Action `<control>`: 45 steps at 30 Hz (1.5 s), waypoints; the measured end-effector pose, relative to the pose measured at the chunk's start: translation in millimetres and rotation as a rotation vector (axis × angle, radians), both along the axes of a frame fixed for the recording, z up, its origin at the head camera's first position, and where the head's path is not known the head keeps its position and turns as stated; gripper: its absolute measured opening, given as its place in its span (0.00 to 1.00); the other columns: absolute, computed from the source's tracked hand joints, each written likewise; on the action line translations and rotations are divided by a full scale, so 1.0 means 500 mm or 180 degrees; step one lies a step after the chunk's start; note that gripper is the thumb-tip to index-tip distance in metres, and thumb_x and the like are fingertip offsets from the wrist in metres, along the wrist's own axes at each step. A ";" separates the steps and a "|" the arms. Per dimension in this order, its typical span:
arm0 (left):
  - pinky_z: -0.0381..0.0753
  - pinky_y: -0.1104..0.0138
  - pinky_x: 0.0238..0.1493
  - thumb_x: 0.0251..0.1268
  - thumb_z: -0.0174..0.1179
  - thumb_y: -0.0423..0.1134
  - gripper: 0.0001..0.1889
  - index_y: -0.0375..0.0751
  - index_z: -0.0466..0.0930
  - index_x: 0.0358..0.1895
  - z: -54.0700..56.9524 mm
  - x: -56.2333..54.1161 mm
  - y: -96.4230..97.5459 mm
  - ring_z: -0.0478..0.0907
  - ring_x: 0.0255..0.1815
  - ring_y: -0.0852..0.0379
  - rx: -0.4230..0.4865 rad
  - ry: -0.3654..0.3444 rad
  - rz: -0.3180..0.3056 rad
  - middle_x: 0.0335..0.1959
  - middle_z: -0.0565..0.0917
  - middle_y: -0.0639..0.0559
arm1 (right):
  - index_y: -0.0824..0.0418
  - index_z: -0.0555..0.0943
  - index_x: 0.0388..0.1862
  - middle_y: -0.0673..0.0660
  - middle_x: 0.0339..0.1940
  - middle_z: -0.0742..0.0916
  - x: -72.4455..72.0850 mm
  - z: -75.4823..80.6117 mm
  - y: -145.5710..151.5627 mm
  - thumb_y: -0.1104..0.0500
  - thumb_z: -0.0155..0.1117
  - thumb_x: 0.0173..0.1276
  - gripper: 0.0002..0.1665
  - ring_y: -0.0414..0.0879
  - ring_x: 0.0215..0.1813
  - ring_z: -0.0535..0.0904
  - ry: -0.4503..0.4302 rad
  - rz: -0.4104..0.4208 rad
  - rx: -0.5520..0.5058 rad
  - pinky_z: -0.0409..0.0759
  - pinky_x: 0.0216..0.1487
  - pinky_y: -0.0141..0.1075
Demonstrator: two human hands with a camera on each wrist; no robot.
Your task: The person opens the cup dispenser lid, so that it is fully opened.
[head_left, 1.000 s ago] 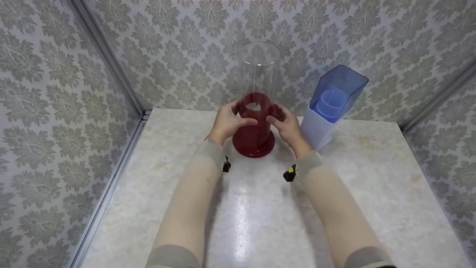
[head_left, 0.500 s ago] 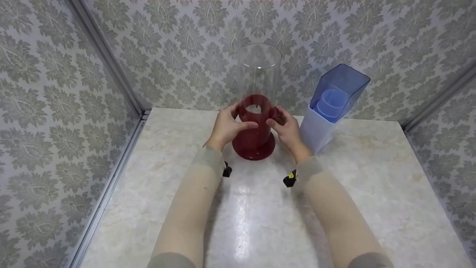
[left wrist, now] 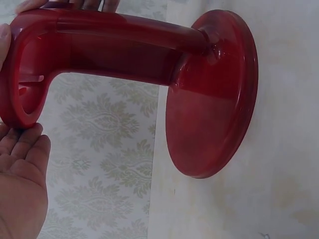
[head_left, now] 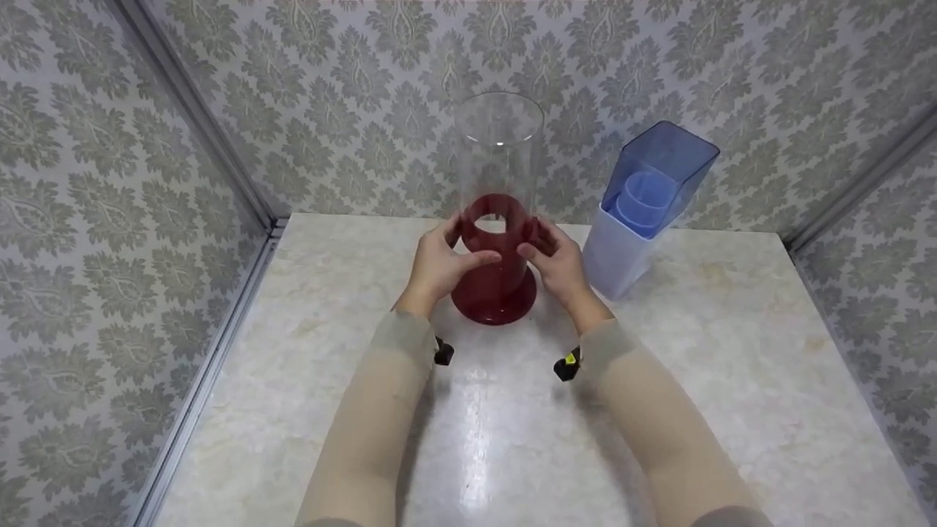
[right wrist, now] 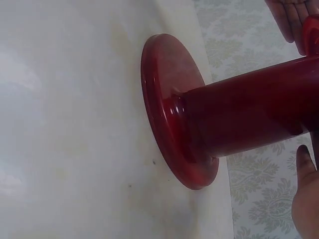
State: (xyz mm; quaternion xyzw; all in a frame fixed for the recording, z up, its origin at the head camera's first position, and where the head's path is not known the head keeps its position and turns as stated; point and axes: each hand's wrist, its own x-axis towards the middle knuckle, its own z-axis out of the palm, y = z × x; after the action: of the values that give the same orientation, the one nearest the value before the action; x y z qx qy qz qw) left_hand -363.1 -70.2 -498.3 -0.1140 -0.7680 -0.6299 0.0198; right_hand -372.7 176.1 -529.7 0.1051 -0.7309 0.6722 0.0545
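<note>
Closest to us are two pale sleeves (head_left: 366,417), and at each cuff, just below the hand, sits a small black wrist unit (head_left: 443,353). Further on, we see the left hand (head_left: 439,260) and the right hand (head_left: 560,263) gripping the upper part of a red stand (head_left: 499,263) from opposite sides. The left thumb lies across the near face while its fingers go round the far side; the right hand mirrors it, though in the right wrist view we cannot tell whether its thumb presses the surface. We judge that this two-sided hold balances a tall, top-heavy piece and keeps it upright. The stand's round base (head_left: 490,311) is below and between the hands, and we cannot tell whether it bears fully on the table (head_left: 732,329) or is slightly raised. Above both hands rises a clear cylinder (head_left: 500,168), upright over the stand's ring, which probably seats it.

Just to the right of the right hand stands a white box (head_left: 618,256) topped by a translucent blue hood (head_left: 688,161), with a round blue cup (head_left: 644,201) inside, perhaps kept there for shelter. Beyond the hands, behind everything, is the patterned wall (head_left: 366,132).
</note>
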 end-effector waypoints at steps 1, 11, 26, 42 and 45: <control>0.68 0.50 0.92 0.54 0.89 0.60 0.53 0.62 0.74 0.86 -0.001 0.004 0.000 0.67 0.91 0.56 0.0010 -0.0016 0.0007 0.84 0.79 0.59 | 0.65 0.72 0.87 0.69 0.79 0.84 0.003 -0.001 -0.001 0.26 0.76 0.52 0.70 0.63 0.82 0.81 0.0008 0.0001 -0.0009 0.82 0.81 0.46; 0.71 0.49 0.90 0.53 0.89 0.61 0.60 0.54 0.67 0.90 -0.012 0.042 -0.002 0.68 0.91 0.52 0.0047 0.0042 0.0094 0.86 0.76 0.54 | 0.65 0.71 0.87 0.69 0.79 0.84 0.035 -0.006 -0.007 0.23 0.74 0.54 0.71 0.63 0.80 0.81 0.0030 0.0020 0.0096 0.81 0.82 0.48; 0.77 0.49 0.85 0.54 0.89 0.58 0.60 0.54 0.67 0.90 -0.030 0.096 0.002 0.68 0.91 0.52 0.0179 0.0151 0.0096 0.88 0.73 0.55 | 0.66 0.75 0.84 0.68 0.75 0.86 0.089 -0.023 -0.013 0.19 0.74 0.51 0.73 0.55 0.73 0.86 0.0176 -0.0086 -0.0038 0.85 0.72 0.30; 0.71 0.50 0.89 0.54 0.89 0.56 0.60 0.44 0.67 0.89 -0.040 0.140 -0.010 0.70 0.90 0.50 0.0150 0.0229 0.0129 0.88 0.73 0.49 | 0.72 0.73 0.82 0.71 0.73 0.84 0.141 -0.040 -0.038 0.20 0.74 0.53 0.73 0.41 0.67 0.83 0.0430 -0.0144 -0.0242 0.82 0.72 0.30; 0.70 0.51 0.90 0.52 0.88 0.59 0.61 0.45 0.67 0.89 -0.039 0.135 -0.018 0.69 0.90 0.52 0.0135 0.0189 0.0003 0.88 0.73 0.50 | 0.70 0.74 0.81 0.69 0.70 0.85 0.154 -0.046 -0.047 0.20 0.72 0.55 0.71 0.43 0.67 0.83 0.0493 -0.0258 -0.0204 0.82 0.74 0.33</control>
State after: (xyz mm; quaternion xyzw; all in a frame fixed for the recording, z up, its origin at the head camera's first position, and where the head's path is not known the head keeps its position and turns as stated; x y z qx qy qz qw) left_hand -295.5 -79.4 -518.0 -0.1319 -0.7536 -0.6424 0.0453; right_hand -295.8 152.5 -552.8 0.1253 -0.7063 0.6823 0.1414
